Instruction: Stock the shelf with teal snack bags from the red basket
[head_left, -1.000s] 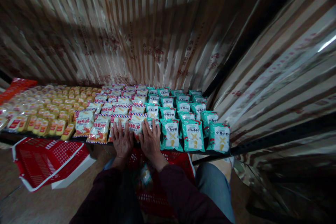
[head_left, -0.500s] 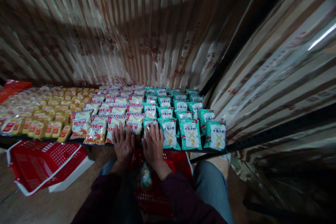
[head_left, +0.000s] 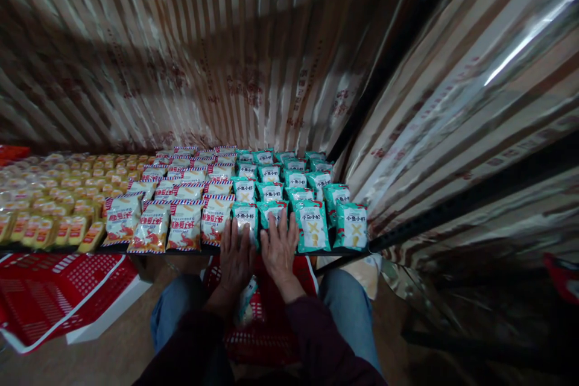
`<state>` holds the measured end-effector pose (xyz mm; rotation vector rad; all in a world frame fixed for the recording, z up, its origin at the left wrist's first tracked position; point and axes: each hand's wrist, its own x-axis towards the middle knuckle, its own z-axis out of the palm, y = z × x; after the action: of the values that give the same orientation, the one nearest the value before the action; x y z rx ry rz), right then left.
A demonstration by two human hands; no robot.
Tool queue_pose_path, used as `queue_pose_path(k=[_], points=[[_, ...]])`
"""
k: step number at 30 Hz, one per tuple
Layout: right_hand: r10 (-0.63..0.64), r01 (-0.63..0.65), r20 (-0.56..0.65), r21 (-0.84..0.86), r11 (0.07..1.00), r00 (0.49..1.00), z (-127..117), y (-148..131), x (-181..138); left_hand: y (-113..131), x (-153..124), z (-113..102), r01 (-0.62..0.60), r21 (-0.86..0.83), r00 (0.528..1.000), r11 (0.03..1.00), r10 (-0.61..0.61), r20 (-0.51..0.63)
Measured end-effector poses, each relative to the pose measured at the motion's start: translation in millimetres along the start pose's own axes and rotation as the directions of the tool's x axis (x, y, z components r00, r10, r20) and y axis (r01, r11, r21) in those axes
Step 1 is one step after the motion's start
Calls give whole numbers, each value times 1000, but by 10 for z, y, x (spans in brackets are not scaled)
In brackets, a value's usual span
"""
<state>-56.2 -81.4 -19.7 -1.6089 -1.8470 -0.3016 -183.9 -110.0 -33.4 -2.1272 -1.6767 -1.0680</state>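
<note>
Both hands have shifted rightward along the front row since a second ago: the left hand point(head_left: 237, 256) has left the striped-edge packets for the teal ones, and the right hand point(head_left: 279, 247) has gone from the first teal packet to the next. Now the left hand's fingers, straight and slightly apart, cover the lower face of the first teal packet point(head_left: 245, 212), beside the last striped-edge packet point(head_left: 215, 220); the right hand's fingers fan over the second teal packet point(head_left: 274, 209). Neither hand pinches anything; how hard they press, I cannot tell. These two teal packets sit at the front of the dark-edged shelf point(head_left: 210, 250), printed faces toward the person, long axes upright, top seams uppermost. Teal packets read 小鱼小虾, clearest on the third front teal packet point(head_left: 312, 226), above a yellow picture. Striped-edge packets carry red lettering ending 鱼爱上虾, the first character unclear. Further left are rows of yellow cakes point(head_left: 45, 232) in clear wrappers, their small red labels too blurred to read. Between the knees stands a red basket point(head_left: 265, 344) with a loose packet point(head_left: 246, 307) inside; another red shopping basket point(head_left: 45, 295) lies below the cakes.
</note>
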Motion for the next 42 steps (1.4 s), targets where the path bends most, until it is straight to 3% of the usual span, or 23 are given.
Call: queue_pose_path(k=[11,17,36,42], points=[[30,-31,31,40,999,999,186,137,17,-55,35,280,-9,14,1000,1000,9,-4],[54,-57,38,60,997,998,171,95,34,-55,68,253,18,-29,999,999,-19,-27],[51,-59,90,87,995,995,157,124,17,-39,66,223,7,58,1000,998,-8,13],[-12,4,62,133,991,998,118,155,-17,-24,54,206,10,62,1000,998,-12,17]])
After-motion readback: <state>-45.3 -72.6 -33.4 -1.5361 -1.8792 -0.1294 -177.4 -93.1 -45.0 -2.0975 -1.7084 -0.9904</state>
